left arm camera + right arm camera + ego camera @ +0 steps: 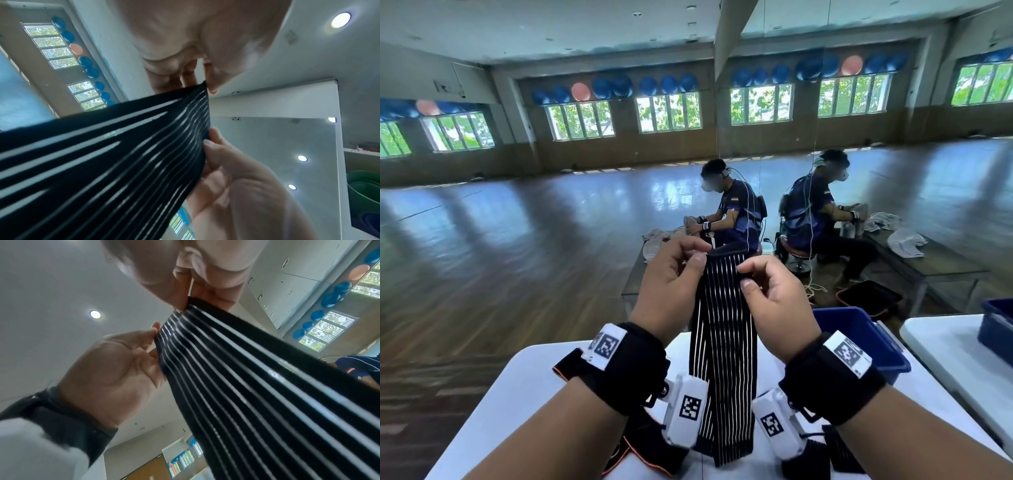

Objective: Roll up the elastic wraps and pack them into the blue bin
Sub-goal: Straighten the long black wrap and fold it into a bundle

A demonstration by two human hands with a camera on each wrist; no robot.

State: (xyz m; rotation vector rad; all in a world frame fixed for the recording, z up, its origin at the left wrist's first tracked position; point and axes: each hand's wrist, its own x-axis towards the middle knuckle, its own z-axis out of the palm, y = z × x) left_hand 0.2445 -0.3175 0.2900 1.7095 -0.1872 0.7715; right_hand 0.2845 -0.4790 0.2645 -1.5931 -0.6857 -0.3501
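A white table (544,394) fills the lower part of the head view, with a mirrored wall beyond it reflecting a seated person (732,212) at another table. The blue bin (859,335) stands on the table's far right part, just beyond the right wrist; whether anything lies in it cannot be told from here. A black elastic wrap with thin white stripes (722,342) hangs upright between the 2 hands, its top edge raised above the table and its lower end reaching down to the tabletop near the person. The left hand (671,277) pinches the wrap's top left corner between thumb and curled fingers, and the right hand (774,294) pinches the top right corner the same way, so the top edge is held stretched flat between them. The left wrist view shows the wrap (102,154) running from the camera up to both pinching hands. More dark fabric, 1 piece with an orange edge (640,455), lies on the table under the wrists, just beside the hanging wrap's lower end.
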